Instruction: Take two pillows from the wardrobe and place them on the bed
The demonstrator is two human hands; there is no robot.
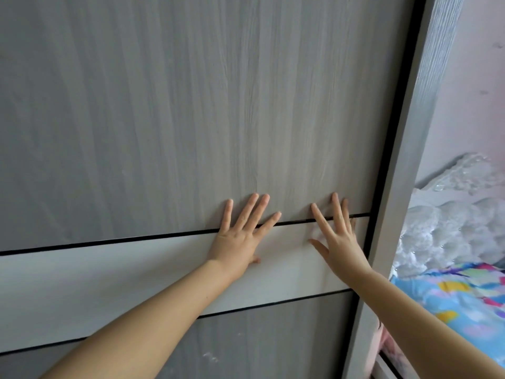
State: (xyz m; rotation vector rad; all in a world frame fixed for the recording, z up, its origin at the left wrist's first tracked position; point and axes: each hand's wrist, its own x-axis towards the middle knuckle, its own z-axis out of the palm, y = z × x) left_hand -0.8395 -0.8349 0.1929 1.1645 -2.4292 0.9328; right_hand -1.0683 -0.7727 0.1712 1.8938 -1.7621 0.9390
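No pillows showing here, so can't tell where they are. The wardrobe door (191, 105) fills the view, grey woodgrain running vertically, with a pale band across it. Left hand (237, 236) and right hand (338, 242) both press flat on the door, fingers spread, gripping nothing. Bed (464, 305) with bright cartoon bedding sits just right of the frame (404, 160).

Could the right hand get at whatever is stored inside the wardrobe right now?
Probably not yet. The grey sliding door covers the front, and the right hand lies flat against it beside the left hand, fingers straight. No opening into the wardrobe shows; the door would likely have to slide aside first.
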